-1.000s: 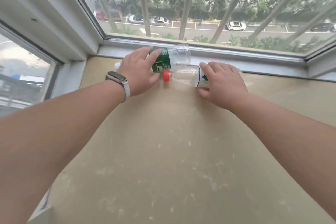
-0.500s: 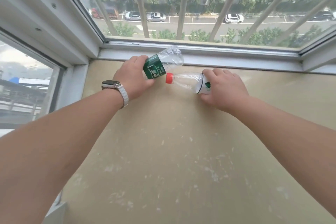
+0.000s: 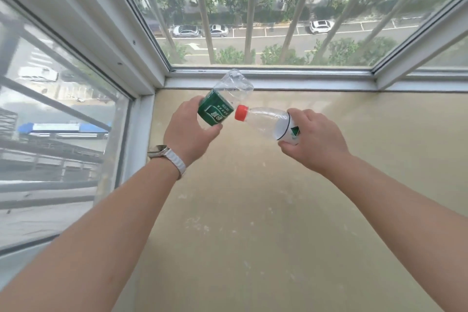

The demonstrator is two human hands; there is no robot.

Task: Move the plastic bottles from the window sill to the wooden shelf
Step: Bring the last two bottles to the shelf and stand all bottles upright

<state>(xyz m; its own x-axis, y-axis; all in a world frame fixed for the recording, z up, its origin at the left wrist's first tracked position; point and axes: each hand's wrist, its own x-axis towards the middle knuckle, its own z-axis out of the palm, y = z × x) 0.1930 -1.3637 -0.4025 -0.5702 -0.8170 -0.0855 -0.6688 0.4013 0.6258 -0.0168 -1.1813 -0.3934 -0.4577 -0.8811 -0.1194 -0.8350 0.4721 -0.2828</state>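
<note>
My left hand, with a white-strapped watch on its wrist, grips a clear plastic bottle with a green label; the bottle's bottom end points up toward the window. My right hand holds a second clear bottle with a red cap, cap pointing left, almost touching the green label. Both bottles are lifted off the beige window sill. The wooden shelf is not in view.
White window frames border the sill at the back and left. Metal bars stand behind the glass, with a street and parked cars below. The sill's surface is scuffed with pale marks.
Both hands have closed on the bottles and raised them off the sill, drawing back from the window. The camera view has tilted up, showing more of the window.
</note>
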